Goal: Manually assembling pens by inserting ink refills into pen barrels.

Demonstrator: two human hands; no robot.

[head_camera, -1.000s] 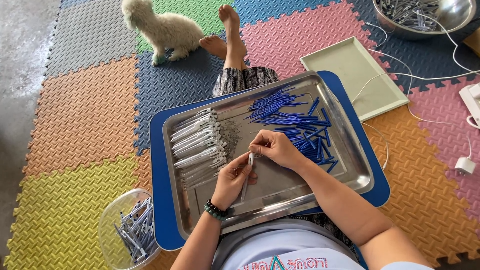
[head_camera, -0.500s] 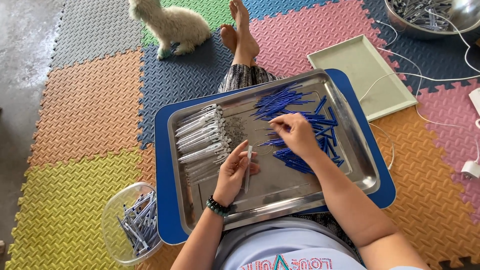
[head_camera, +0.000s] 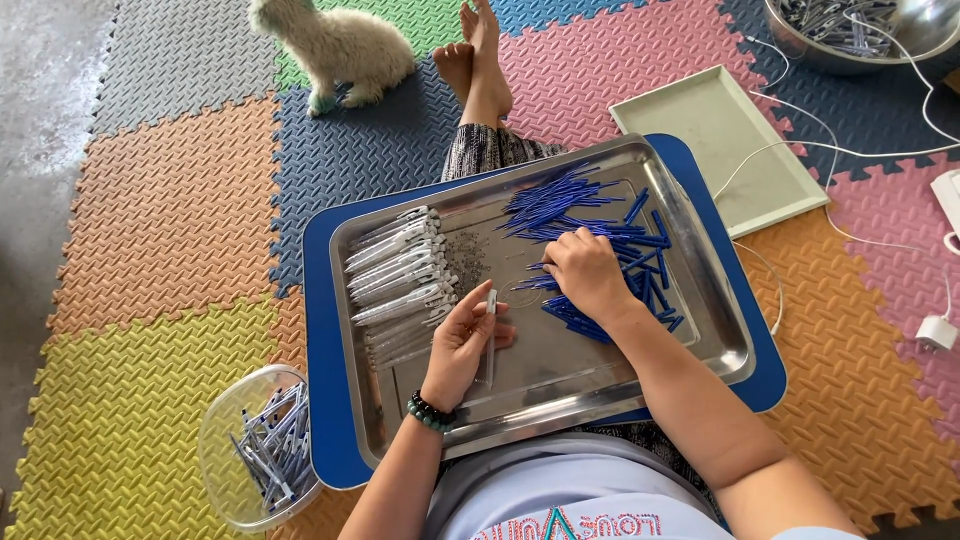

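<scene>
Centrally, a steel tray (head_camera: 722, 330) sits on a blue board (head_camera: 322, 400) across the person's lap, holding pale pen barrels (head_camera: 400, 270) stacked at its left and loose blue refills (head_camera: 590, 210) heaped at its far right. The left hand (head_camera: 463, 340) has its fingers closed around one pale pen barrel (head_camera: 491, 335), held upright over the tray's near middle. The right hand (head_camera: 585, 272) rests on the blue refills, fingers curled down among them; whether they grip one cannot be told. A clear round tub (head_camera: 225, 420) of finished pens stands near left on the foam floor mat (head_camera: 170, 200). An empty green tray (head_camera: 720, 140) lies far right, just beside the board's edge, with white cables (head_camera: 850, 150) crossing there.
</scene>
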